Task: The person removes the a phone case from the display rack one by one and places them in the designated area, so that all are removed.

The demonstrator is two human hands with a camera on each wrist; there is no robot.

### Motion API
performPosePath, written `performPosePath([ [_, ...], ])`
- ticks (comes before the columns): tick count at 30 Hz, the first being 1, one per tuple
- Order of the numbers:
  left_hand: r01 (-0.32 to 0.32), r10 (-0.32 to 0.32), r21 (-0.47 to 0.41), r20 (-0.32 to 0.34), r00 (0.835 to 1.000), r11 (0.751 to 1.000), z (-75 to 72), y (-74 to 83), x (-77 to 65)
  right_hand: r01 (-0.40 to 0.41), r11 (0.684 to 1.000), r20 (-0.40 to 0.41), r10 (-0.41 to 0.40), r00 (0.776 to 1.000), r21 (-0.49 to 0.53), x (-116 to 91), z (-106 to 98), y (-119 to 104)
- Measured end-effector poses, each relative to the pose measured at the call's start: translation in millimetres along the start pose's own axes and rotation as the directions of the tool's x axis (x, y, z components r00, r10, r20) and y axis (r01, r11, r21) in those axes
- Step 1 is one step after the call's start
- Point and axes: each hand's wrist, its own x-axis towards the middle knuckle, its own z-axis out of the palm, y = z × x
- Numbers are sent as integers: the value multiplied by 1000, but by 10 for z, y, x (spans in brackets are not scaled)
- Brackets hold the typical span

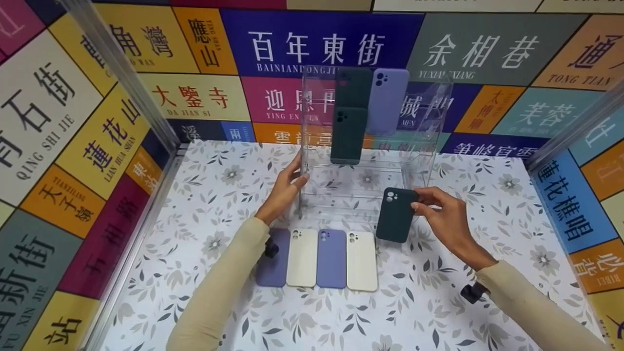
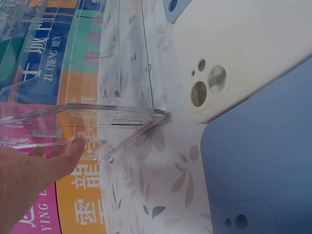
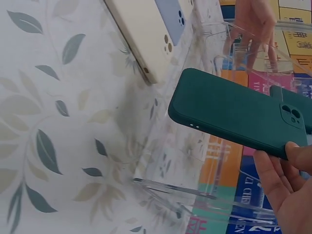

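My right hand point(image 1: 446, 217) pinches a dark green phone case point(image 1: 396, 214) by its edge near the camera cutouts, in front of the stand's lower right. In the right wrist view, that green case point(image 3: 229, 105) is tilted, thumb on one face and fingers beneath. My left hand point(image 1: 285, 187) holds the left side of a clear acrylic display stand point(image 1: 317, 195), its fingers partly behind the panel. Two green cases, an upper one point(image 1: 353, 87) and a lower one point(image 1: 348, 134), stand in the stand's tiers beside a light purple case point(image 1: 388, 100).
A row of cases lies before the stand: a purple case point(image 1: 271, 258) partly under the left forearm, a cream case point(image 1: 302, 258), another purple case point(image 1: 331, 258) and another cream case point(image 1: 362, 261). The floral tabletop point(image 1: 487, 204) meets sign-printed walls point(image 1: 321, 36) behind and at both sides.
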Motion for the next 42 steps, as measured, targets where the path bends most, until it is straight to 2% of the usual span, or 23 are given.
performPosePath([
  [9,-13,13,-12,-1,1000,1000,-5,-8,4,-117,993,58,115,992,20,-192,-40,139],
  [15,-29,29,-13,-1,1000,999,-14,-5,6,-202,979,127,202,971,-16,-266,-61,214],
  [23,-25,25,-11,0,1000,1000,-21,-17,22,-364,931,236,351,906,15,-302,-73,303],
  [28,-39,39,-26,5,999,999,-18,-26,25,-471,879,300,430,852,77,-333,-72,369],
  [37,-39,39,-18,-4,999,999,-9,-21,14,-554,826,398,475,785,106,-367,-75,477],
  [42,-52,52,-13,6,999,999,-11,-26,12,-585,804,426,495,757,106,-390,-45,522],
])
